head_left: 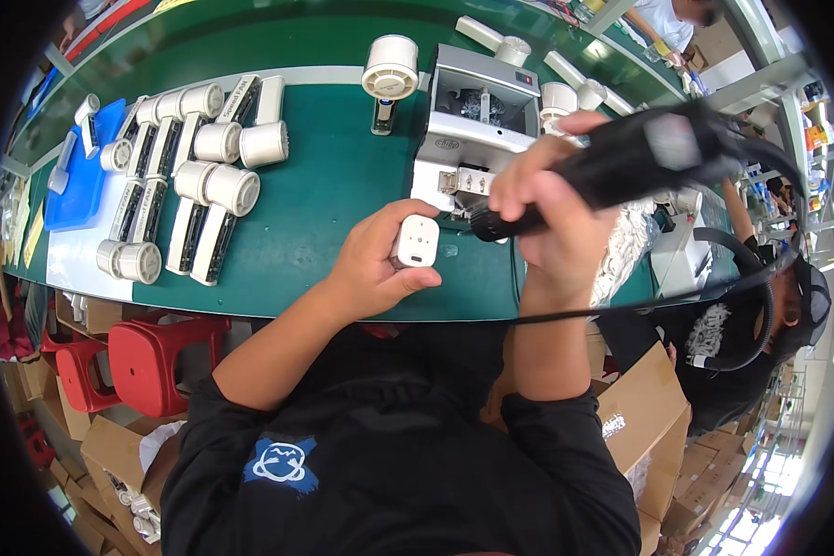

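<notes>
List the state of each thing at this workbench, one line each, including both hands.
left hand: closed around a small white handheld fan
small white handheld fan: held upright, base end facing the camera
right hand: gripping a black electric screwdriver
black electric screwdriver: tip pointed at the fan
white fans: lying in rows on the green table

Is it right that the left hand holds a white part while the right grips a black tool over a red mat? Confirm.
Not quite: the mat is green, not red. The head view shows the left hand holding the white part and the right hand gripping the black tool.
</notes>
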`<act>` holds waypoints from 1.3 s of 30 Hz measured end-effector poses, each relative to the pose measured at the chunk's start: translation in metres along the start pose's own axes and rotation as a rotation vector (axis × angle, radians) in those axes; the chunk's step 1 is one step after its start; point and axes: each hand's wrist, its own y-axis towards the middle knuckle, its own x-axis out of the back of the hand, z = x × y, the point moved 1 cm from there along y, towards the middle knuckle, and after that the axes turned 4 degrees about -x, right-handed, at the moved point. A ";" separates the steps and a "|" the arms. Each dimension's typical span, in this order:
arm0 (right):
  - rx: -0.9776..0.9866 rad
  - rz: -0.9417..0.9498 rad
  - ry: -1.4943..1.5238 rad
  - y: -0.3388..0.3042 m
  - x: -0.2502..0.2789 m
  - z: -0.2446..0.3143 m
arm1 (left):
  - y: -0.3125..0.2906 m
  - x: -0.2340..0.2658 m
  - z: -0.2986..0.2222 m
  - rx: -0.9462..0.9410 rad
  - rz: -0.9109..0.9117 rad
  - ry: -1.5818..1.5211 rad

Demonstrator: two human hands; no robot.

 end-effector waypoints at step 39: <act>0.364 -0.053 0.039 0.005 0.013 0.048 | 0.003 0.112 -0.053 0.349 -0.059 0.453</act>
